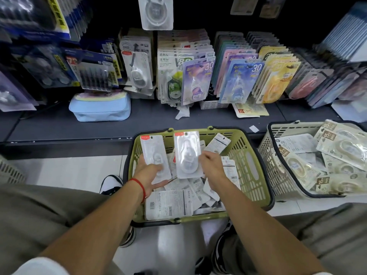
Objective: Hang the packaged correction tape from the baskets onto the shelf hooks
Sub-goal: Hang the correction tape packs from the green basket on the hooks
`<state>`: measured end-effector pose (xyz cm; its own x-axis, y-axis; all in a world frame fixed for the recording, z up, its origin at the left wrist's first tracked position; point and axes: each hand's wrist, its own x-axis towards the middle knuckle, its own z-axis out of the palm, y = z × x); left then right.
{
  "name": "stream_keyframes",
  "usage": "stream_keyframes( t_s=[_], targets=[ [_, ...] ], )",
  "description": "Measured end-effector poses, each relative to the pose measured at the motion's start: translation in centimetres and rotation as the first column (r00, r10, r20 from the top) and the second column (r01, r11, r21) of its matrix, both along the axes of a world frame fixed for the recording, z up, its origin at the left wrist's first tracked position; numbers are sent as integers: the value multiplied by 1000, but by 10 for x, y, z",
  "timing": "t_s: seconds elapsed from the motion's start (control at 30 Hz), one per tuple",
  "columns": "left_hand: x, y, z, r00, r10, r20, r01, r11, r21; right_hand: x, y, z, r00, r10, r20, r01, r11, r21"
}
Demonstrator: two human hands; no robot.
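Squatting over a green slotted plastic basket (256,161), the person sorts glossy, flat blister packs. Their left hand (150,172) grips one clear-fronted correction tape pack (154,153) with a red corner label; the right hand (211,165), fingers curled, pinches a second pack (187,153) by its edge. More packs fill a cream basket (272,159) beside it, and others hang on the shelf hooks (135,49) behind.
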<state>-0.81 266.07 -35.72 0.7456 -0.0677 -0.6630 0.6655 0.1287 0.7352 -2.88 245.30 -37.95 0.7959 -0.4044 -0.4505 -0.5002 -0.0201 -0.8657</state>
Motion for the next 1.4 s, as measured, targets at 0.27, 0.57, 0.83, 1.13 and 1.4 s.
stream_keyframes(
  t_s=[0.27, 0.57, 0.83, 1.13, 1.4],
  targets=[
    [-10, -24, 2, 989, -149, 10, 149, 987, -61, -3, 12, -4, 956, 294, 12, -272, 899, -343],
    [-8, -16, 0, 990, -137, 13, 138, 985, -99, -41, -62, -58, 670, 192, -718, -701, 481, -526],
    [-9, -23, 0, 988, -155, -13, 152, 978, -146, -22, -62, 0, 973, -221, -70, 156, 848, -506],
    [-7, -26, 4, 989, -126, 81, 142, 962, -235, -4, 7, 22, 973, 146, 178, -146, 989, -14],
    [-1, -7, -1, 997, -31, 66, 42, 984, -173, -34, -30, -43, 769, 234, -595, -516, 777, -361]
  ],
)
